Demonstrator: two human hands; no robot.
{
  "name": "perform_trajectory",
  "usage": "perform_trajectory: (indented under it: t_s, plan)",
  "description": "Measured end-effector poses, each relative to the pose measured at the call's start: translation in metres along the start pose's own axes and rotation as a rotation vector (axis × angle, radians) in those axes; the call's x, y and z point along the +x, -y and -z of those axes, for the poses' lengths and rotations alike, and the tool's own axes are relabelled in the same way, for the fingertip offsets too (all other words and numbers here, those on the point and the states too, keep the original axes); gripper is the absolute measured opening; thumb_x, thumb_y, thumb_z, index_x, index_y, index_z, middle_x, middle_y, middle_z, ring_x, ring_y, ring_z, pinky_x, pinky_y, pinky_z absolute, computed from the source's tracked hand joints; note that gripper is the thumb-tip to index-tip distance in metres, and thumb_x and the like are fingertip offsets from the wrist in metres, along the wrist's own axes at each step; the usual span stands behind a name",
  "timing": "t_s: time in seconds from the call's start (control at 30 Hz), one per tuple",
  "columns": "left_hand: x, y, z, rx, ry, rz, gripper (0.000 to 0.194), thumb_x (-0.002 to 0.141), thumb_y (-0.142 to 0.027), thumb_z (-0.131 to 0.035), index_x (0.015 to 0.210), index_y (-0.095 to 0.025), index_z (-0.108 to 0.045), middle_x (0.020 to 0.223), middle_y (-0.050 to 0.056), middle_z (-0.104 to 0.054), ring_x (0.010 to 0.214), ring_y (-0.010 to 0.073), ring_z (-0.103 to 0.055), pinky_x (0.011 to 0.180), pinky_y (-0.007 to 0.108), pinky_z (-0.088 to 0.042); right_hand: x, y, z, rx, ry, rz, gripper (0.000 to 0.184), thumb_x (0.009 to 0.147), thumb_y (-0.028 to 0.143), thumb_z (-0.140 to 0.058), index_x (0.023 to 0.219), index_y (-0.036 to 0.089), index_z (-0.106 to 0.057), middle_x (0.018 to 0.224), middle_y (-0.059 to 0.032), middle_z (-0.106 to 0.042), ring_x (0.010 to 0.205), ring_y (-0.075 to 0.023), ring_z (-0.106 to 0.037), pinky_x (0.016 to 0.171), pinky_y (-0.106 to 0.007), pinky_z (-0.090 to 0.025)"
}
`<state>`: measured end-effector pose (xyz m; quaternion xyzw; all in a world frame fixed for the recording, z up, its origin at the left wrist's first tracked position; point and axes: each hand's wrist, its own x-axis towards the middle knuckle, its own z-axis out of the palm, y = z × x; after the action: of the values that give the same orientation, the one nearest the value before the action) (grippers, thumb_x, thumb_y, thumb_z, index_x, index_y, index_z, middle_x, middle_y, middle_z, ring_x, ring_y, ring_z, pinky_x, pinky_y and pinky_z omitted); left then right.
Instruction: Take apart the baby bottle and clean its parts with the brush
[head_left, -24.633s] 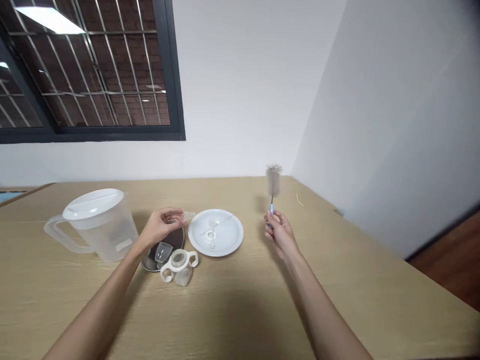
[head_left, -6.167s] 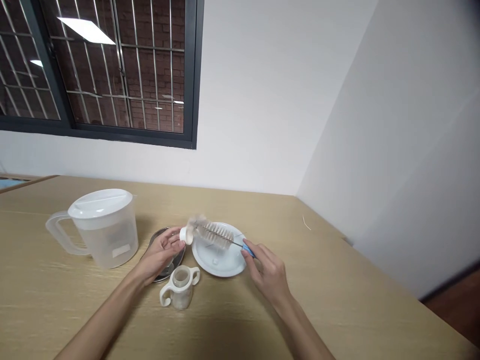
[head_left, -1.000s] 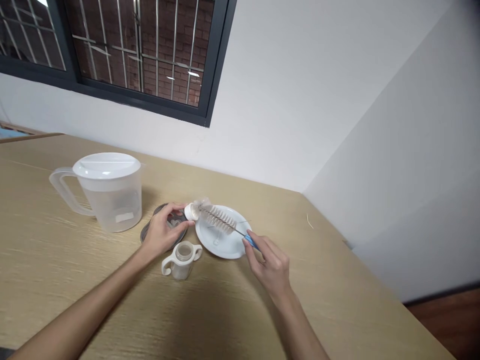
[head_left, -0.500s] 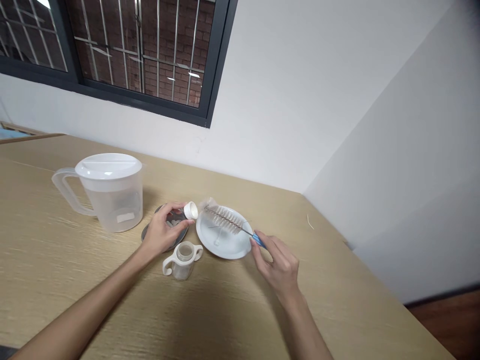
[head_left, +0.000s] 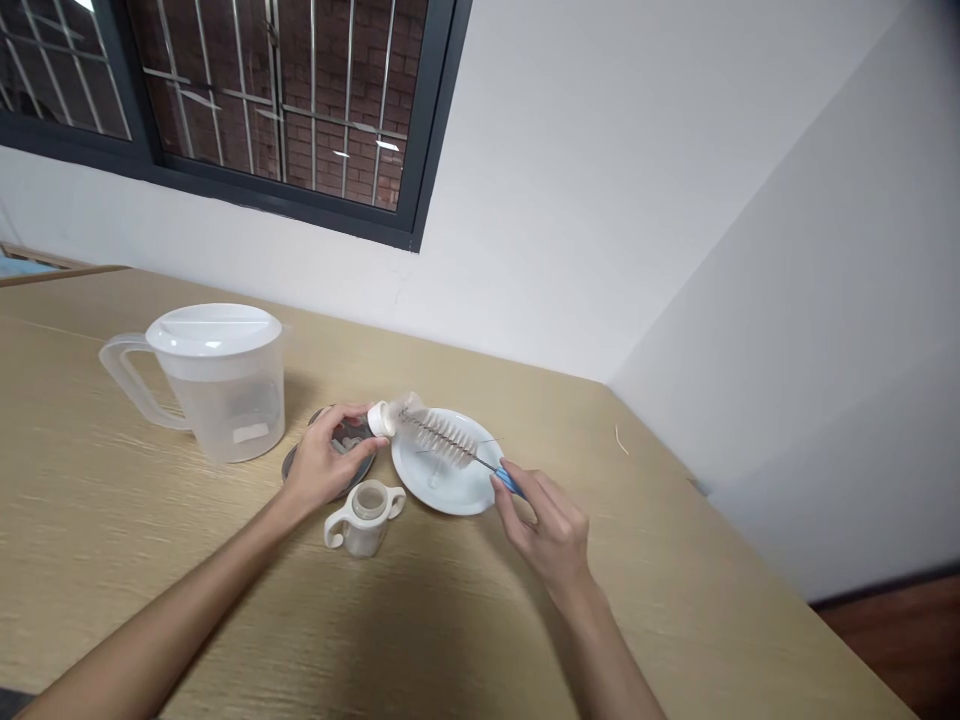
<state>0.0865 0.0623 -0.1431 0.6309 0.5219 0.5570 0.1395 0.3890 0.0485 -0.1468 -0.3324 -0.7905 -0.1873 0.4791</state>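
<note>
My left hand (head_left: 322,460) is clamped on a small white cap (head_left: 379,420), thumb below and fingers above, a side pinch that seems meant to leave its mouth free toward the bristles. My right hand (head_left: 551,530) is closed round the blue handle of a brush (head_left: 450,443), well back from the bristles, probably for reach and control. The brush slants over the white plate (head_left: 459,503), its tip at the cap's mouth; whether it is inside, I cannot tell.

The cap is over the right side of a dark tray (head_left: 291,464), next to the plate, perhaps so small parts stay close by. Nearer me on the table (head_left: 675,600), a two-handled cup (head_left: 364,538) stands upright, its open top facing up. The lidded jug (head_left: 229,400) stands toward the table's left, nearer the far edge, likely out of my arms' way.
</note>
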Motion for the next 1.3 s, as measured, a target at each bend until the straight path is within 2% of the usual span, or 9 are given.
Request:
perform_trajectory:
  t_s: [0.17,0.57,0.73,0.93,1.1,1.2,1.3]
  plan:
    - [-0.0002,0.0018,-0.0002,-0.002,0.004,-0.042,0.038,0.077,-0.044,-0.075,0.107,-0.022,-0.066,0.111,0.006,-0.070,0.098,0.0217,-0.065,0.089,0.038,-0.050,-0.0011,-0.0033,0.0006,-0.039,0.004,0.018,0.039,0.081,0.007,-0.070,0.118,0.015,-0.063,0.084,-0.0048,-0.070,0.071,-0.0137,-0.064,0.070,-0.026,-0.051]
    - [0.0000,0.0021,0.0008,-0.011,0.015,-0.046,0.037,0.077,-0.043,-0.075,0.107,-0.022,-0.066,0.112,0.006,-0.070,0.100,0.0217,-0.065,0.089,0.037,-0.049,-0.0007,-0.0043,0.0016,-0.115,-0.016,0.034,0.035,0.081,0.008,-0.071,0.115,0.016,-0.064,0.080,-0.0032,-0.069,0.067,-0.0121,-0.062,0.069,-0.025,-0.050]
    - [0.0004,0.0002,0.0021,0.008,-0.003,-0.036,0.037,0.076,-0.044,-0.075,0.106,-0.023,-0.067,0.108,0.005,-0.070,0.097,0.0211,-0.064,0.088,0.037,-0.050,0.0005,-0.0047,0.0024,-0.036,-0.042,-0.031,0.034,0.081,0.007,-0.070,0.113,0.017,-0.065,0.085,-0.0040,-0.070,0.072,-0.0130,-0.064,0.070,-0.026,-0.051]
    - [0.0010,-0.0017,0.0013,0.004,0.000,0.013,0.039,0.075,-0.046,-0.075,0.105,-0.022,-0.066,0.107,0.006,-0.070,0.095,0.0213,-0.064,0.086,0.037,-0.050,0.0023,-0.0024,0.0012,0.028,-0.066,-0.130,0.032,0.082,0.008,-0.069,0.112,0.018,-0.066,0.085,-0.0040,-0.069,0.068,-0.0124,-0.063,0.066,-0.025,-0.051]
    - [0.0004,-0.0029,0.0000,-0.021,0.027,0.019,0.040,0.075,-0.047,-0.074,0.104,-0.021,-0.066,0.107,0.007,-0.071,0.096,0.0224,-0.065,0.088,0.038,-0.050,0.0020,0.0042,-0.0026,0.071,-0.026,-0.078,0.033,0.083,0.008,-0.068,0.114,0.017,-0.065,0.083,-0.0050,-0.069,0.069,-0.0134,-0.063,0.065,-0.025,-0.051]
    - [0.0000,-0.0024,0.0001,-0.049,0.050,0.012,0.040,0.075,-0.046,-0.075,0.105,-0.021,-0.067,0.109,0.008,-0.070,0.098,0.0226,-0.065,0.089,0.038,-0.050,0.0012,0.0048,-0.0046,0.030,-0.017,-0.032,0.034,0.084,0.008,-0.067,0.117,0.016,-0.064,0.083,-0.0055,-0.070,0.070,-0.0142,-0.064,0.067,-0.026,-0.051]
    - [0.0000,-0.0017,0.0008,-0.069,0.066,0.032,0.041,0.075,-0.046,-0.074,0.106,-0.021,-0.067,0.109,0.008,-0.070,0.096,0.0226,-0.065,0.087,0.038,-0.050,0.0000,0.0024,-0.0052,-0.024,-0.028,-0.053,0.032,0.086,0.010,-0.065,0.117,0.017,-0.065,0.086,-0.0057,-0.070,0.072,-0.0145,-0.065,0.070,-0.027,-0.051]
